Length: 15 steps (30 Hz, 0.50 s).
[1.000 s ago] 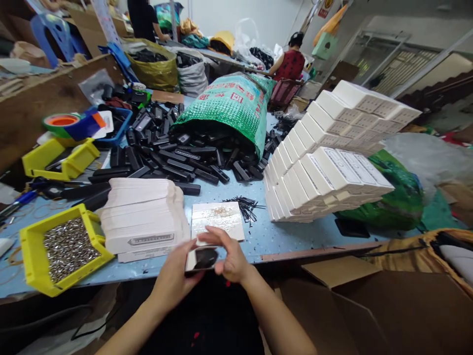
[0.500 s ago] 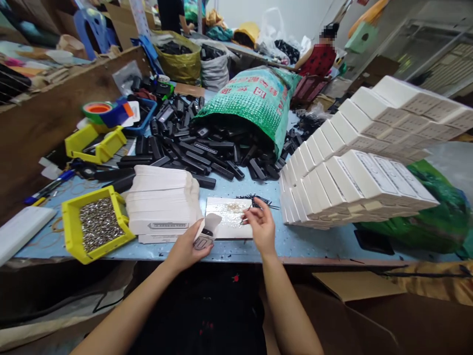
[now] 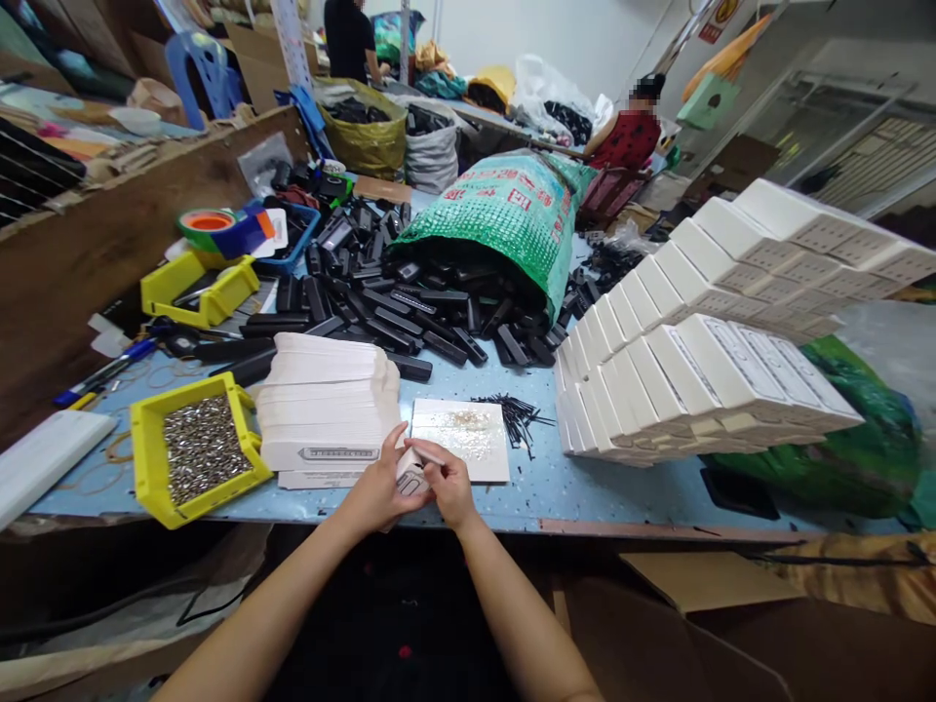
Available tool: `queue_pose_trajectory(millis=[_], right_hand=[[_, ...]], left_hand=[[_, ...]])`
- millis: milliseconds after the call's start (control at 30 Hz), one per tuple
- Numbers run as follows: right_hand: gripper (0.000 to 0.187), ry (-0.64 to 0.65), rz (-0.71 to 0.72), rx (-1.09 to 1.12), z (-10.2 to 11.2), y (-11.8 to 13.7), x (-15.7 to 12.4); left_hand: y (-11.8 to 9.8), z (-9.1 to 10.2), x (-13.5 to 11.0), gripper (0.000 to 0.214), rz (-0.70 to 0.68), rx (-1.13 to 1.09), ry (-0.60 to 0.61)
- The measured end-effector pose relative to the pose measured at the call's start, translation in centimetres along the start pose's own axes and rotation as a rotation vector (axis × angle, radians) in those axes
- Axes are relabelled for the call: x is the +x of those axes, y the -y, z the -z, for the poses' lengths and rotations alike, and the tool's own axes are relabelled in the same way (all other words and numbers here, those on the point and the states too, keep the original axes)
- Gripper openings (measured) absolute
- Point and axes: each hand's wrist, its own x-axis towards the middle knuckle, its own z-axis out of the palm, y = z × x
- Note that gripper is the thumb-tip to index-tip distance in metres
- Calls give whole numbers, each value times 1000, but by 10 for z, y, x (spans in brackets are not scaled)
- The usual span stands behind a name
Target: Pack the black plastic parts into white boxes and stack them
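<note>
Clasping a small white printed cardboard box (image 3: 410,479) in the left hand (image 3: 374,497), pinching its upper right edge with the right hand (image 3: 453,490), equally near; at the near edge of a blue speckled table (image 3: 535,492), unclear in long axis.

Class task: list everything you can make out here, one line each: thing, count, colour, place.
small box: one, white, between the hands
flat cartons: stack, white, left of the hands
card: one, white, beyond the right hand
thin sticks: many, black, beside the card
stacked boxes: many, white, right
oblong cases: many, black, mid-table
woven sack: one, green, mid-table
bins: two, yellow, left
metal pieces: uncountable, silvery, front bin
tape rolls: several, multicoloured, rear left
table: one, blue, under these
chair: one, blue, background left
people: two, background
other clutter: too unclear to count
left hand: one, bare, holding the small box
right hand: one, bare, touching the small box
</note>
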Motion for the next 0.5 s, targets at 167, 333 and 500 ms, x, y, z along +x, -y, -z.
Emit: queue_pose_trajectory(millis=[167,333,500], right_hand=[[29,53,-34,-68,0,10,5],[33,66,165,-237,5,12,0],[101,125,63,-480,-10,8,-35]], left_hand=[[-9,1,4,102,124,14,13],[-3,0,2,94,66,-54,19],[-12,-3,-5,84,160,-242,-219]])
